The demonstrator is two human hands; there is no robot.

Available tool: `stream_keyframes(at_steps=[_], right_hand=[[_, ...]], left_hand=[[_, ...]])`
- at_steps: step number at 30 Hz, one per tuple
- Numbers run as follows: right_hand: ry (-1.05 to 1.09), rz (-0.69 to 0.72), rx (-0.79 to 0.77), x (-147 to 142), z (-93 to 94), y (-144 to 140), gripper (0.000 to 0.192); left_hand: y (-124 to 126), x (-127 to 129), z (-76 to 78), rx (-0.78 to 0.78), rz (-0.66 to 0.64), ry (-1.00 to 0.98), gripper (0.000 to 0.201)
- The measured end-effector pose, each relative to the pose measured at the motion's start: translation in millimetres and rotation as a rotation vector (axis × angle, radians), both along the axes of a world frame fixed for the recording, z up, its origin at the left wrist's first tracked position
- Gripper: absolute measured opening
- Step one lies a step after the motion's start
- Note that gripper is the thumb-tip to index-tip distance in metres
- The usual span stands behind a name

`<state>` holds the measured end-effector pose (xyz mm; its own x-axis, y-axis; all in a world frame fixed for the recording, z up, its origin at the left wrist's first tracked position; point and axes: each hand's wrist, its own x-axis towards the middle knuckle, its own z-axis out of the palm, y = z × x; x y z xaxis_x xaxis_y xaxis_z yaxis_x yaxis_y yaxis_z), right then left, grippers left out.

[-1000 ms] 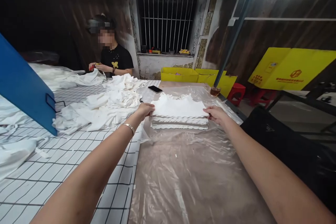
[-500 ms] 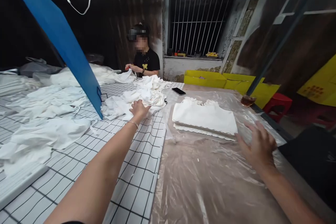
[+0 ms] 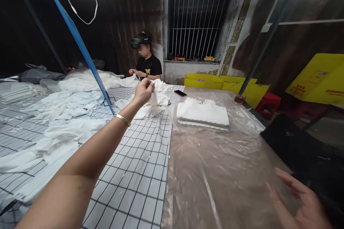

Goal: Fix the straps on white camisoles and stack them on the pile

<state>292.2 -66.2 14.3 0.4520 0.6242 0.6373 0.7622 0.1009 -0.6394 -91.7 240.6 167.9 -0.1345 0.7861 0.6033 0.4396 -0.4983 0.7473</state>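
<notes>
My left hand is closed on a piece of white cloth, pinching it up from a heap of loose white garments on the checked tablecloth. The lower part of the cloth hangs down onto the heap. My right hand is at the lower right, over the brown tabletop, with its fingers apart and nothing in it. A neat stack of folded white garments lies on clear plastic sheeting, between my two hands and farther back.
A dark phone lies behind the stack. A blue board leans over more white cloth on the left. Across the table sits a person. Yellow boxes and a glass of brown liquid stand at the back right.
My left hand has closed on white cloth and lifted it from the heap. My right hand has moved from beside the stack toward the lower right. The view has shifted.
</notes>
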Motion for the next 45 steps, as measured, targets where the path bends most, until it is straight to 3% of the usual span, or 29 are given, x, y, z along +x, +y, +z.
stream_keyframes(at_steps=[3,5,7,9,12,14,16,18,21,23,26,28,31,34,37,39,42,45], right_hand=[[0.159,0.086,-0.072,-31.2,4.9,-11.0,0.043],[0.259,0.214,-0.115,-52.2,8.8,-13.9,0.043],[0.371,0.354,-0.185,-66.6,7.3,-16.0,0.045],[0.476,0.437,-0.269,-70.2,-0.2,-19.9,0.046],[0.488,0.362,-0.315,-55.6,-14.6,-32.4,0.044],[0.409,0.245,-0.305,-41.1,-20.0,-43.6,0.043],[0.349,0.163,-0.301,-33.6,-20.3,-53.1,0.039],[0.315,0.139,-0.333,-40.0,-17.7,-57.2,0.03],[0.162,0.193,-0.445,-72.5,-14.8,-50.0,0.026],[0.003,0.224,-0.503,-95.9,-14.8,-39.3,0.028],[-0.063,0.236,-0.556,-106.8,-14.8,-25.5,0.016],[0.124,0.253,-0.58,-93.3,-13.8,-23.8,0.015],[0.561,0.234,-0.593,-56.9,-12.6,-34.7,0.027],[0.737,0.14,-0.586,-26.1,-14.7,-52.8,0.036],[0.556,0.045,-0.576,-13.6,-16.4,-62.4,0.038],[0.366,-0.021,-0.576,-14.1,-14.4,-58.7,0.039],[0.172,-0.041,-0.678,-22.1,-7.9,-40.1,0.047],[0.064,0.02,-0.845,-29.2,-4.2,-18.0,0.042]], left_hand=[[-56.0,28.3,17.0,0.044,-0.225,0.019,0.012],[-107.3,55.8,5.7,0.053,-0.34,0.097,0.01],[-168.6,85.4,-24.9,0.022,-0.494,0.233,0.007],[-233.1,109.4,-66.1,-0.02,-0.683,0.36,0.012],[-308.4,119.9,-120.0,-0.113,-1.014,0.582,0.023],[-327.7,109.1,-138.7,-0.173,-1.074,0.595,0.028],[-320.3,92.5,-144.4,-0.256,-0.998,0.539,0.025],[-295.3,80.4,-143.9,-0.349,-0.812,0.522,0.017],[-254.5,82.6,-144.6,-0.444,-0.496,0.655,0.016],[-238.2,93.9,-148.7,-0.458,-0.416,0.771,0.027],[-230.5,105.3,-155.3,-0.447,-0.417,0.828,0.018],[-231.8,99.8,-156.8,-0.477,-0.402,0.712,0.013],[-241.7,73.0,-155.2,-0.557,-0.331,0.433,0.02],[-260.2,41.0,-151.7,-0.67,-0.307,0.47,0.023],[-273.6,22.9,-144.9,-0.761,-0.325,0.725,0.021],[-269.7,24.3,-138.5,-0.706,-0.283,0.759,0.022],[-240.8,47.1,-131.1,-0.511,-0.254,0.631,0.029],[-199.2,83.5,-130.6,-0.415,-0.42,0.625,0.027]])
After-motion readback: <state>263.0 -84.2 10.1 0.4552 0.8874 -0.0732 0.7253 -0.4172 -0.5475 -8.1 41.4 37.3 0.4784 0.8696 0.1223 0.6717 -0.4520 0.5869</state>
